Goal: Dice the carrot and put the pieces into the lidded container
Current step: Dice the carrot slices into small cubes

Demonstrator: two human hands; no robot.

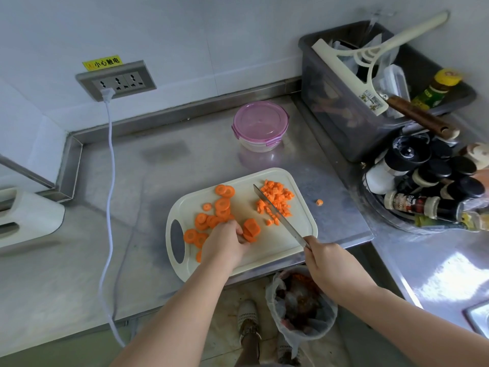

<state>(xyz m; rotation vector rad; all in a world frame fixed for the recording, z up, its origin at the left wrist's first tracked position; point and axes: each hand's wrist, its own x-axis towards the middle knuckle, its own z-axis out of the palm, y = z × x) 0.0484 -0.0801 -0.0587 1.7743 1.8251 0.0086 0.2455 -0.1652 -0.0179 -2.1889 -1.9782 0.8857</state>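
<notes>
Steel counter point(185, 165); left hand point(225, 243) pinches stacked carrot rounds point(251, 229); right hand point(328, 263) grips thin knife point(277, 213).

One cutting board point(301, 226), one knife point(277, 213), one lidded container point(260, 125), two hands.

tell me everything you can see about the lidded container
The lidded container is round and low, with a clear, glass-like bowl under a translucent pink-purple lid whose side clips look snapped down. It is shut and stands upright on the steel counter, beyond the cutting board and left of the grey bin. Nothing touches it but the counter.
</notes>
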